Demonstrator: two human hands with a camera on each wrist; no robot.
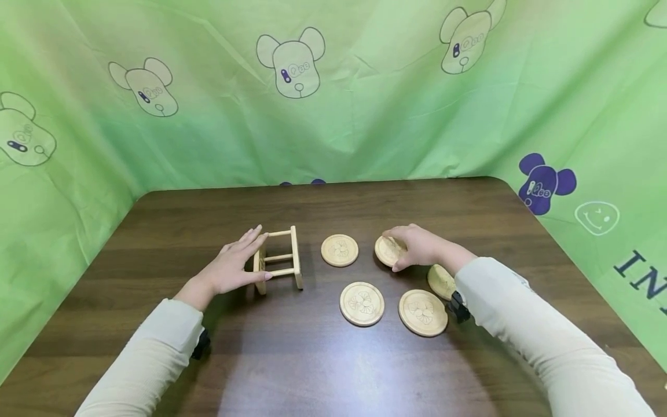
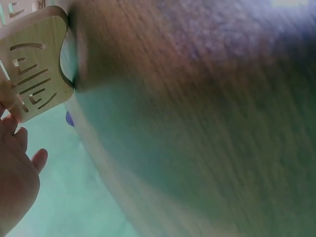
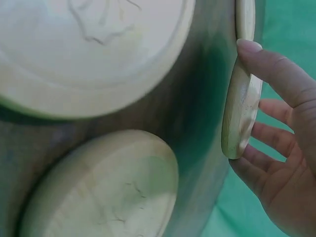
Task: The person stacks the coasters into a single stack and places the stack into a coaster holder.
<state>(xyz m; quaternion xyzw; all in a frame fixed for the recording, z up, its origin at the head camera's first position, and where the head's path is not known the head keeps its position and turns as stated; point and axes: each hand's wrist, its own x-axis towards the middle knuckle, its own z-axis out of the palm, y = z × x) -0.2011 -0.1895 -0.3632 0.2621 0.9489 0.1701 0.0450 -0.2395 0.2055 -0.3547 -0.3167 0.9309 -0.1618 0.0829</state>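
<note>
My left hand [image 1: 233,267] holds a small wooden rack [image 1: 294,255] by its left side panel, fingers at the far edge and thumb at the near one. That panel, with cut-out slots, appears in the left wrist view as a carved end piece [image 2: 37,64]. A round wooden coaster [image 1: 388,251] with a carved pattern is gripped by its rim in my right hand [image 1: 419,246]. In the right wrist view, the thumb [image 3: 249,46] is on one edge of this coaster and the fingers reach the opposite edge.
Other round coasters lie around on the dark wooden table [image 1: 292,359]: one beside the rack [image 1: 340,250], one nearer in the middle [image 1: 362,304], one to its right [image 1: 423,313]. Another coaster [image 1: 440,282] is partly covered by the right forearm. A green curtain [image 1: 333,139] hangs behind.
</note>
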